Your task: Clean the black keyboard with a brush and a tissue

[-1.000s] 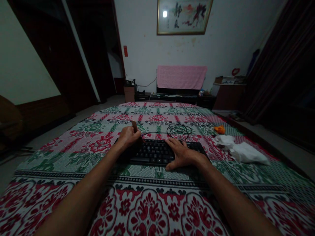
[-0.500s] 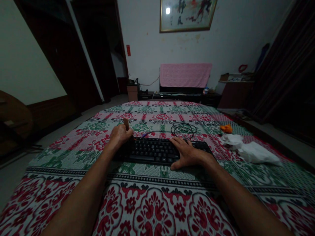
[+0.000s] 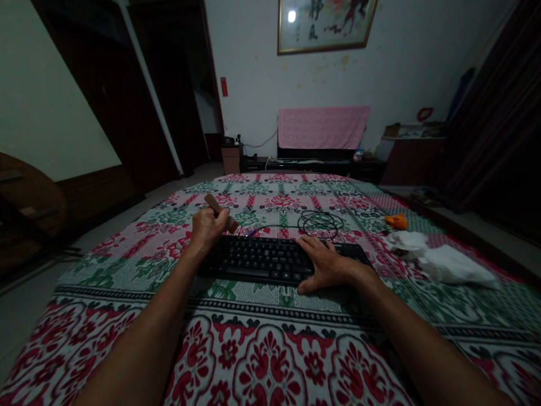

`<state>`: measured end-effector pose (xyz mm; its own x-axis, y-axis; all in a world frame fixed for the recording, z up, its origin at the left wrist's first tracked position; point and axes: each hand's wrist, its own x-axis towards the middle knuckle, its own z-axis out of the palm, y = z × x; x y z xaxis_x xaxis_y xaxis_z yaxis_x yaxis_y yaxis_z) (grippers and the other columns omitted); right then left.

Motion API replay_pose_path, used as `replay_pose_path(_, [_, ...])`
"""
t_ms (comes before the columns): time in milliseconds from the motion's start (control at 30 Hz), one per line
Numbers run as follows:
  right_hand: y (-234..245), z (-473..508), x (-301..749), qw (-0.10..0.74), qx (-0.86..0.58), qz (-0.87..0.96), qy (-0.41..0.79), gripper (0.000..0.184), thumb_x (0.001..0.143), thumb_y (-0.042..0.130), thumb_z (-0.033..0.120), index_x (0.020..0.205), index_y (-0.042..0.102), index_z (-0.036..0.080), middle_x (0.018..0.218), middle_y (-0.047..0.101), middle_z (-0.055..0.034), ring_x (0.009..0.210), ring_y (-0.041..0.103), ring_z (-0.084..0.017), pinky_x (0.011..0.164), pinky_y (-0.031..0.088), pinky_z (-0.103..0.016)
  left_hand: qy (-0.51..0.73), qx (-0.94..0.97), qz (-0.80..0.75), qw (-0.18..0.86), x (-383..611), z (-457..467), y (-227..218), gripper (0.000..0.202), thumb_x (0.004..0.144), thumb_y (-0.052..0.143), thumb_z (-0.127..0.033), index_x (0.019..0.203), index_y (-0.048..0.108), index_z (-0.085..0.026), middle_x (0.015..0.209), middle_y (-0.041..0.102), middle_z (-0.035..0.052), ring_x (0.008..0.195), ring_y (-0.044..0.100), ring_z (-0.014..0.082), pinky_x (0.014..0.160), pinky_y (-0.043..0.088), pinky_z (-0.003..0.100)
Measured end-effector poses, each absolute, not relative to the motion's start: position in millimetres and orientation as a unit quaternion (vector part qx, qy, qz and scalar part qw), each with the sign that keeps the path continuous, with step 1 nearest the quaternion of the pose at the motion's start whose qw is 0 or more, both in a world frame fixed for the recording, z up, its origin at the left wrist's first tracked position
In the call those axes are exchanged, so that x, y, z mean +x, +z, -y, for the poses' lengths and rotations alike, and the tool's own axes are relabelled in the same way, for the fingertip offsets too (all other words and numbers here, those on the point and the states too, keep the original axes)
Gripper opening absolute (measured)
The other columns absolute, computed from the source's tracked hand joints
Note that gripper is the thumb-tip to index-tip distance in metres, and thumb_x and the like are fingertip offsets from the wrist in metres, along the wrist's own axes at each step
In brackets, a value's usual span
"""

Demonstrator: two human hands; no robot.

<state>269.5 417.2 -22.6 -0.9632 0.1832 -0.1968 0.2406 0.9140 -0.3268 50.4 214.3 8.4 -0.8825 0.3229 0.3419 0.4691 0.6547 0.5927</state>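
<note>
A black keyboard lies lengthwise from left to right on a patterned cloth in red, green, pink and white. The left hand is curled around a brush, whose brown handle sticks up past the fingers toward the far left. The bristle end slants down to the right, by the keyboard's far edge near its left end; whether it touches cannot be told. The right hand is spread over the right part of the keyboard, fingers reaching to the far edge and thumb at the near edge.

Just beyond the keyboard, a black cable lies in a loose coil, with a purple plug to its left. To the right are a crumpled orange item and, nearer, a white bundle. A pink towel hangs at the far wall.
</note>
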Motion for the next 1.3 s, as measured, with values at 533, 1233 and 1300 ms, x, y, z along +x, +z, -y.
replay_pose_path(533, [-30.4,-431.8,271.1,0.099,0.102,-0.974,-0.178,0.131,0.047,0.072,0.064,0.147,0.002,0.016,0.153,0.000,-0.0149,0.138,-0.006,-0.036,0.107,-0.006,-0.060,-0.582,-0.303,0.742,-0.134,85.1,-259.3,-19.9,0.032,0.076,0.052,-0.043,0.085,0.060,-0.013,0.057,0.065,0.0020,0.052,0.061,0.0145,0.050,0.046,0.022])
replay_pose_path(1233, [-25.3,-428.0,271.1,0.108,0.106,-0.973,-0.174,0.135,0.044,0.070,0.071,0.147,0.003,0.015,0.153,0.000,-0.0142,0.139,-0.006,-0.034,0.109,-0.004,-0.058,-0.535,-0.395,0.744,-0.065,90.7,-263.7,-34.4,0.032,0.075,0.052,-0.039,0.091,0.062,-0.014,0.065,0.069,0.0035,0.060,0.065,0.0177,0.055,0.049,0.024])
replay_pose_path(1300, [-25.6,-427.9,271.1,0.106,0.107,-0.973,-0.175,0.135,0.044,0.070,0.071,0.147,0.003,0.015,0.153,0.000,-0.0143,0.139,-0.006,-0.034,0.109,-0.004,-0.058,-0.491,-0.421,0.762,-0.046,89.5,-261.6,-32.5,0.028,0.076,0.051,-0.037,0.085,0.063,-0.014,0.068,0.070,0.0041,0.059,0.065,0.0170,0.055,0.049,0.024])
